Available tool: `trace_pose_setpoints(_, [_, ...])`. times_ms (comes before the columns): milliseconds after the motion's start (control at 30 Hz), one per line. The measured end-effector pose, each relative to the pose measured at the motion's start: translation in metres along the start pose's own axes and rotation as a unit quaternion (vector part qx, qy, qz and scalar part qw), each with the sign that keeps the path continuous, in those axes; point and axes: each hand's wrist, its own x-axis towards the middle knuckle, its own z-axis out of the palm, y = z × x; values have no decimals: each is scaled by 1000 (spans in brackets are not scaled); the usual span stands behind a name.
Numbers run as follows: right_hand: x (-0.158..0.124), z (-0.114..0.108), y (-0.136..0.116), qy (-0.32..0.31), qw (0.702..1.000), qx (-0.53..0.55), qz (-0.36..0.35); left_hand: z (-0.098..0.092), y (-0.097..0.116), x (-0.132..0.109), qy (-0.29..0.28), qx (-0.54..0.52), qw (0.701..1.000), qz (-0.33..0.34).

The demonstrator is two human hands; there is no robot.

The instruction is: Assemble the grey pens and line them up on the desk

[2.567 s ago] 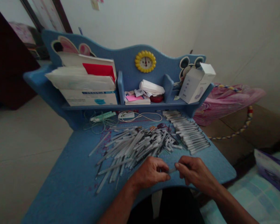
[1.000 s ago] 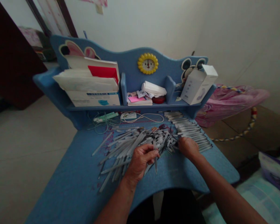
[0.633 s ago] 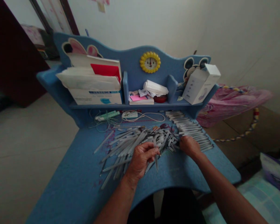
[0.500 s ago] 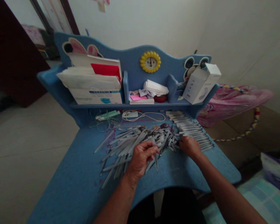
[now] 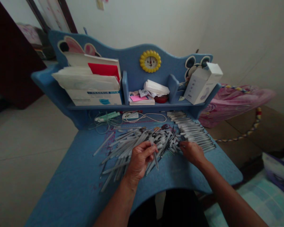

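A loose heap of grey and white pen parts (image 5: 134, 145) lies across the middle of the blue desk (image 5: 68, 186). My left hand (image 5: 139, 159) is closed, pinching a thin dark refill (image 5: 155, 159) that points down towards me, just at the near edge of the heap. My right hand (image 5: 191, 152) rests with curled fingers on the desk at the heap's right end, beside the near end of a neat row of assembled white pens (image 5: 191, 130); what its fingers hold is hidden.
The desk's back shelf holds stacked papers and a box (image 5: 90, 83), a pink notepad (image 5: 139, 99), a tilted white carton (image 5: 202, 83) and a yellow clock (image 5: 150, 61). Cables (image 5: 142, 117) lie under the shelf. A pink bundle (image 5: 236, 101) sits to the right.
Earlier both hands worked a pen together near the desk's front edge. Since then the right hand went to the pen row and the left took a refill from the heap, lifting it slightly.
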Motion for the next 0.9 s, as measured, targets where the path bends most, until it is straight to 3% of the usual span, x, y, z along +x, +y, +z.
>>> trace_pose_setpoints(300, [-3, 1, -11, -5, 1000, -20, -21, 0, 1, 0, 4, -1, 1000, 2])
trace_pose_setpoints(467, [-25, 1, -8, 40, 999, 0, -11, 0, 1, 1, 21, -22, 1000, 5])
trace_pose_setpoints(567, [-47, 4, -11, 66, 990, 118, -37, 1, 0, 0, 23, -28, 999, 11])
trace_pose_setpoints(700, [-75, 7, -27, 53, 939, 320, -111, 4, -1, -2, 5, -30, 999, 32])
trace_pose_setpoints(900, [-89, 12, -44, 33, 900, 411, -140, 7, -2, -4, -2, -27, 999, 30])
